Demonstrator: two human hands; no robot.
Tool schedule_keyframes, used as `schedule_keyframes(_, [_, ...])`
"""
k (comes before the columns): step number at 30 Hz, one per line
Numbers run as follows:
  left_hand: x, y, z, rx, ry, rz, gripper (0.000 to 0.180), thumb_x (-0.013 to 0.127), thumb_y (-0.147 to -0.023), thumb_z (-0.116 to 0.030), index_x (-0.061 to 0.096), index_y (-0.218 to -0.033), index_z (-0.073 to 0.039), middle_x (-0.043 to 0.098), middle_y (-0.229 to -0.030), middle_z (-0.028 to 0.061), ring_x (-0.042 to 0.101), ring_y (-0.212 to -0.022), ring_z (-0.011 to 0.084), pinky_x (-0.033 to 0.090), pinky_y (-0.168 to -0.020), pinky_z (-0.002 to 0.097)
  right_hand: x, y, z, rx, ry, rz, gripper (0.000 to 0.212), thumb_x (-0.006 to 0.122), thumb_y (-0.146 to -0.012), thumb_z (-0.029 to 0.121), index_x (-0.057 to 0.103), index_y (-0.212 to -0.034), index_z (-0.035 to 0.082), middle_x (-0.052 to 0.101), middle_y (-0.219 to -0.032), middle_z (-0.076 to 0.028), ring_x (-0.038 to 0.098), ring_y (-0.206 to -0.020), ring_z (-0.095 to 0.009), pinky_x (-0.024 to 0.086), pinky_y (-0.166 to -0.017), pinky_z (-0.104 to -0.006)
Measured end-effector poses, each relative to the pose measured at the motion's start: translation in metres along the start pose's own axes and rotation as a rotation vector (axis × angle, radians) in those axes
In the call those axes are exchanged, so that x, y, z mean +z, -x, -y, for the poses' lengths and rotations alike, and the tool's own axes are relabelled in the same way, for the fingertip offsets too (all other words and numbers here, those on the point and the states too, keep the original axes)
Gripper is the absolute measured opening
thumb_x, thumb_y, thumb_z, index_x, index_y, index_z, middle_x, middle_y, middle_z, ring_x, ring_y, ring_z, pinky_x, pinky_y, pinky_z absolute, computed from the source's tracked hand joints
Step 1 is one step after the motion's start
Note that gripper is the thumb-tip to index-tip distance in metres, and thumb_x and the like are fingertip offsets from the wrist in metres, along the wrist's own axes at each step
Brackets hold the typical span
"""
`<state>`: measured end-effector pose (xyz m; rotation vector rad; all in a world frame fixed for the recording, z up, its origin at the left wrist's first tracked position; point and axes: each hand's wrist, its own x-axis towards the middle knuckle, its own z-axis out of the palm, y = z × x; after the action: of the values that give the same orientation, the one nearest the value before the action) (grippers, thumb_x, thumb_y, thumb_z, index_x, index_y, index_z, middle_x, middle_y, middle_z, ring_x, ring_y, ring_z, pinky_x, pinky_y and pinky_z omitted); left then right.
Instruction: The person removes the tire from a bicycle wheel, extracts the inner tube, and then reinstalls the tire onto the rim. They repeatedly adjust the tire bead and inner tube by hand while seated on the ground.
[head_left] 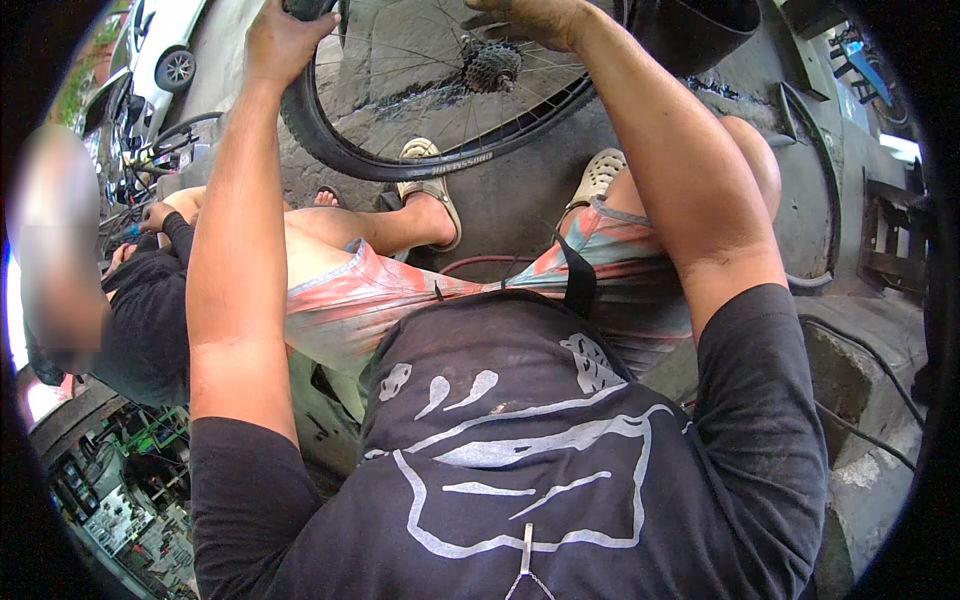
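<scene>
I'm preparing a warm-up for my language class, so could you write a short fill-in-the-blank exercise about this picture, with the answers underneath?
1. The round, spoked part at the top of the picture is a bicycle ____.
2. At the picture's upper left, the person's ____ hand touches the tyre.
3. The person's T-shirt is ____ with a pale grey design.
4. The pale clogs are worn on the person's ____.

Missing words: wheel; left; black; feet.
</scene>
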<state>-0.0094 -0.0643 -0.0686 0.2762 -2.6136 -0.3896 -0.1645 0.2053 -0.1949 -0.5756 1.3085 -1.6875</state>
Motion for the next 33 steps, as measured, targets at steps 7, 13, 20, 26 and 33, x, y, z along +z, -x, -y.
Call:
schedule_keyframes(7, [0.005,-0.002,0.007,0.025,0.023,-0.016,0.067,0.089,-0.075,-0.019,0.066,-0.135,0.0,0.076,-0.122,0.0257,0.073,-0.119,0.0387,0.055,-0.104,0.0447,0.004,0.006,0.008,0.019,0.002,-0.003,0.08,0.067,-0.106,0.017,0.026,-0.175,0.02,0.047,-0.167,-0.015,0.066,-0.131,-0.036,0.053,-0.107,-0.0499])
schedule_keyframes(13, [0.014,-0.011,0.02,0.023,-0.052,-0.053,0.078,0.089,-0.074,-0.023,0.061,-0.142,0.001,0.074,-0.128,0.0278,0.07,-0.124,0.0425,0.055,-0.109,0.0473,0.002,0.007,0.012,0.021,-0.008,0.03,0.08,0.067,-0.106,0.02,0.026,-0.175,0.02,0.043,-0.168,-0.014,0.063,-0.135,-0.037,0.052,-0.109,-0.0514])
schedule_keyframes(20, [0.011,-0.016,0.02,-0.071,-0.142,-0.006,0.081,0.088,-0.072,-0.029,0.06,-0.142,0.003,0.073,-0.126,0.0306,0.069,-0.123,0.0448,0.055,-0.107,0.0488,0.006,0.006,0.016,0.078,-0.009,0.049,0.075,0.065,-0.106,0.02,0.031,-0.173,0.023,0.065,-0.142,-0.024,0.069,-0.123,-0.039,0.056,-0.098,-0.055])
schedule_keyframes(26, [0.024,-0.024,0.034,-0.001,-0.09,-0.004,0.092,0.09,-0.073,-0.036,0.056,-0.151,0.001,0.07,-0.136,0.0306,0.068,-0.129,0.0417,0.053,-0.112,0.0474,0.003,0.013,0.021,0.066,0.01,-0.027,0.072,0.064,-0.107,0.018,0.033,-0.172,0.019,0.06,-0.15,-0.018,0.069,-0.123,-0.038,0.055,-0.103,-0.054])
schedule_keyframes(33, [-0.069,0.011,0.029,0.001,0.096,0.303,0.097,0.092,-0.081,-0.045,0.051,-0.157,-0.002,0.069,-0.139,0.0246,0.069,-0.127,0.031,0.053,-0.111,0.0433,0.001,0.005,0.011,0.03,-0.076,-0.016,0.075,0.07,-0.105,0.017,0.033,-0.171,0.014,0.053,-0.161,-0.01,0.069,-0.121,-0.032,0.054,-0.107,-0.0504])
